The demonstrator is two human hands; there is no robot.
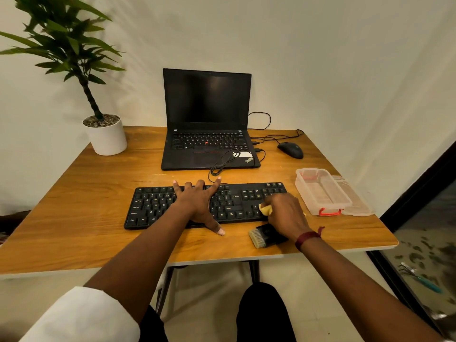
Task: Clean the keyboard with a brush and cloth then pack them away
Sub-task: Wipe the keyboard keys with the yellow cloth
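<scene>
Keyboard (153, 206) long axis left-right | left hand (197, 201) fingers spread on keys | right hand (287, 213) fingers gripping cloth (266, 210)

Wooden table (81, 198) against a plain wall (320, 58), open black laptop (206, 114) at the back with the screen dark, black mouse (290, 150) just to its right with cables (270, 120) looping behind, and a leafy plant (61, 43) in a white pot (108, 141) on the back left corner

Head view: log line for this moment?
left hand flat on keyboard | right hand holds cloth | brush on table | box open
</scene>
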